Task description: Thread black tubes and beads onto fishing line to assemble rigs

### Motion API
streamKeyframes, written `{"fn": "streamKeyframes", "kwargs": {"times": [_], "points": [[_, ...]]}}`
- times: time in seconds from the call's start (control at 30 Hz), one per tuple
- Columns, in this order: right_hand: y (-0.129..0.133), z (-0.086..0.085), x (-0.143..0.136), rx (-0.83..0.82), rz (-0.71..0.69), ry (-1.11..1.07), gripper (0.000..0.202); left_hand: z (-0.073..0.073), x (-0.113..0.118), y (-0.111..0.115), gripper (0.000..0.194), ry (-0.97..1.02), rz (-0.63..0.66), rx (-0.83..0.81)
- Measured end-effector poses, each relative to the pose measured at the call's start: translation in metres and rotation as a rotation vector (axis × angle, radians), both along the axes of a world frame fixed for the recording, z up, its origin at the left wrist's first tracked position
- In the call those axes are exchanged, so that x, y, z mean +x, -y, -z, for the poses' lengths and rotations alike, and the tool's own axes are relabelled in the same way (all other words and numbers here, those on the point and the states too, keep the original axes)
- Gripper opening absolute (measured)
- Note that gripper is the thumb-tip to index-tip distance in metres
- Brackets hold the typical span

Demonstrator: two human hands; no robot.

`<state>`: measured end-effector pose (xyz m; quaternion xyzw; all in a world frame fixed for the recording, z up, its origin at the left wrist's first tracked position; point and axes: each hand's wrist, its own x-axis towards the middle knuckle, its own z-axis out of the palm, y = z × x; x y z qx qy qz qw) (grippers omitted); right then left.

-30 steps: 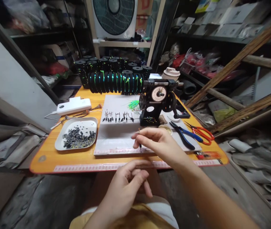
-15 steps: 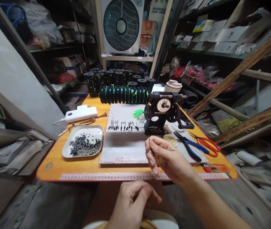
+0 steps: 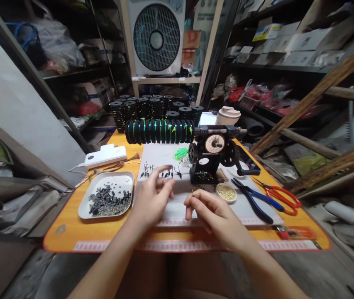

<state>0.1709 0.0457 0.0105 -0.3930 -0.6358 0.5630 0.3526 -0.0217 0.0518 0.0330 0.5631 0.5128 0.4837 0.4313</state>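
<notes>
At centre frame our right hand (image 3: 209, 209) pinches a tiny pin (image 3: 193, 192) over the tabletop (image 3: 67, 218); our left hand (image 3: 152, 198) hovers released beside it.

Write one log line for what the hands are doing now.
left hand: open over small black parts | right hand: pinching a tiny piece | near: winder

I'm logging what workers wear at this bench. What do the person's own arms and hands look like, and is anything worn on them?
Both forearms are bare as far as the picture shows: no sleeves reach into view. The left hand and the right hand are bare too, with no gloves. No rings, watch, bracelet or markings are visible on either.
</notes>
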Motion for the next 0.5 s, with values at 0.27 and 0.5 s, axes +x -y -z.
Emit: {"fn": "streamKeyframes", "kwargs": {"times": [0.27,0.5], "points": [[0.002,0.000,0.000,0.268,0.043,0.239,0.033,-0.003,0.011,-0.049,0.017,0.015,-0.118,0.181],[0.005,0.017,-0.004,0.536,0.217,0.510,0.029,0.000,0.010,-0.009,0.021,0.342,-0.113,0.242]]}}
